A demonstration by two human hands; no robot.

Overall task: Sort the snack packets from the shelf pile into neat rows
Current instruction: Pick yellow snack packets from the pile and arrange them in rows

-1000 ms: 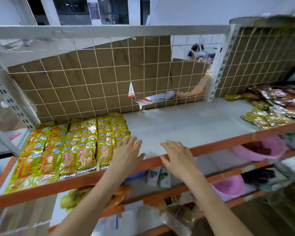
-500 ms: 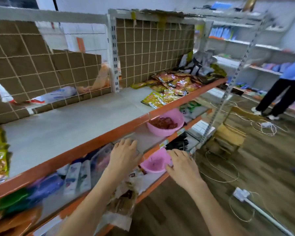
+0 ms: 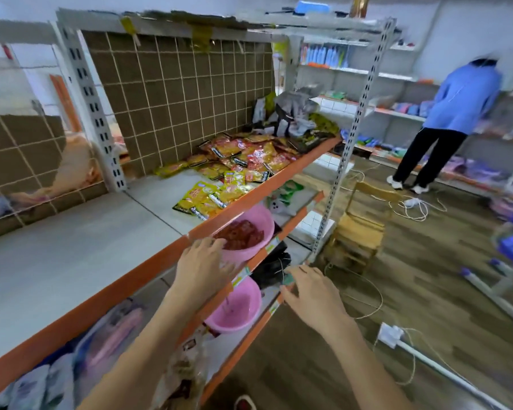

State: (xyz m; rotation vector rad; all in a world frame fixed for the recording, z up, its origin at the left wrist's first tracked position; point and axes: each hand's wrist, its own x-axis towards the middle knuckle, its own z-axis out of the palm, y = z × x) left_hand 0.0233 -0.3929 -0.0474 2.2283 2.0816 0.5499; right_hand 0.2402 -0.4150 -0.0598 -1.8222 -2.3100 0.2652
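Observation:
A loose pile of yellow and red snack packets (image 3: pixel 243 156) lies at the right end of the grey shelf (image 3: pixel 71 255) with its orange front edge. A few yellow packets (image 3: pixel 208 196) lie apart, nearer the shelf's front. My left hand (image 3: pixel 202 267) hovers with fingers spread in front of the orange edge, holding nothing. My right hand (image 3: pixel 311 291) is also empty, fingers relaxed, lower and to the right, beside the bottom shelf's edge. Both hands are well short of the pile.
Two pink bowls (image 3: pixel 249 232) (image 3: pixel 234 306) sit on the lower shelves, the upper one with red pieces in it. A wooden stool (image 3: pixel 359 229), cables and a power strip (image 3: pixel 391 334) are on the floor. A person in blue (image 3: pixel 450 119) stands at far shelves.
The view has swung right from the sorted yellow rows to the pile end of the shelf. Both hands have travelled right along the front edge, still empty.

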